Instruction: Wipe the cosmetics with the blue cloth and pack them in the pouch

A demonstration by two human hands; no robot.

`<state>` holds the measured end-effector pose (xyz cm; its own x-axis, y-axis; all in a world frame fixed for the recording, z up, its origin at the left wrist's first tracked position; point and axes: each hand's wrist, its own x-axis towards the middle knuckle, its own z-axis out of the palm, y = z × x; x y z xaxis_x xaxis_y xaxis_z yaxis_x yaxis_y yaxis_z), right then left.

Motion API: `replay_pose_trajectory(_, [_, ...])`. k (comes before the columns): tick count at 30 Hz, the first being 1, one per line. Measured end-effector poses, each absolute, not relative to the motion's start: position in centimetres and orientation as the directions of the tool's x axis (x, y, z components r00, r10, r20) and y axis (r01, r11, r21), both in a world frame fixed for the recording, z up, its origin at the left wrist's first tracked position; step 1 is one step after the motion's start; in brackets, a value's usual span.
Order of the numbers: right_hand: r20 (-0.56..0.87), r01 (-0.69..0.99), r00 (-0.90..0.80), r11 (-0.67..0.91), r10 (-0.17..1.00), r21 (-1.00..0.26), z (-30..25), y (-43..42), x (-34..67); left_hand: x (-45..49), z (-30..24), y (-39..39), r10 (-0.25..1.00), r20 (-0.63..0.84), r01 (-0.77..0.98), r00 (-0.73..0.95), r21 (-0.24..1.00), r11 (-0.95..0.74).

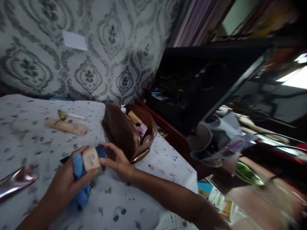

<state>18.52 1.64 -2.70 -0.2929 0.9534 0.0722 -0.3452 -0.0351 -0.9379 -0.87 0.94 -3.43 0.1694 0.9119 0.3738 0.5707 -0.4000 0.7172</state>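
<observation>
My left hand [62, 177] wraps round a small beige bottle [91, 159] with a dark blue cap [101, 151] and blurred print on its front. Bunched blue cloth [82, 195] is in the same hand, against the bottle and hanging below it. With thumb and fingers, my right hand [120, 163] closes on the cap end. Just behind the right hand stands an open brown cosmetic bag [120, 131], holding a yellow tube [134, 117], a pink item [143, 129] and other small things. Whether the cap is loose or fixed cannot be seen.
A beige tube [68, 126], a white pen-like stick [76, 116] and a small gold item [61, 115] lie on the patterned sheet [115, 204]. At the left edge is a shiny pink tube [18, 183]. A large black screen [192, 86] leans right of the bag, beside a plastic bag [216, 140].
</observation>
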Motion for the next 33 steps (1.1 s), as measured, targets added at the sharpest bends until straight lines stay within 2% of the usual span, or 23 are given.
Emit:
replay_pose_trajectory(3, [0.102,-0.335,-0.288,0.0,0.952,-0.942,-2.4,1.4,18.5,-0.4,-1.7,0.3,0.946,0.265,0.536,0.188,0.78,-0.325])
replay_pose_trajectory(6, [0.129,-0.299,-0.28,0.042,0.951,-0.953,-2.1,1.3,18.5,-0.3,-1.0,0.1,0.944,0.246,0.493,0.219,0.807,-0.325])
replay_pose_trajectory(9, [0.14,-0.278,-0.292,0.056,0.946,-0.959,-2.1,1.3,18.5,-0.4,-1.0,0.0,0.921,0.306,0.483,0.241,0.785,-0.388])
replay_pose_trajectory(17, [0.021,-0.255,-0.314,-0.063,0.949,-0.965,-2.2,1.2,18.5,-0.4,-1.3,-0.3,0.849,0.422,0.481,0.319,0.7,-0.528])
replay_pose_trajectory(25, [0.083,-0.257,-0.308,0.002,0.948,-0.966,-2.1,1.0,18.5,-0.3,-0.2,-0.4,0.934,0.235,0.431,0.267,0.838,-0.334])
replay_pose_trajectory(33, [0.116,-0.241,-0.349,0.031,0.93,-0.97,-1.9,1.1,18.7,-0.3,-0.6,-0.3,0.92,0.302,0.396,0.248,0.835,-0.381])
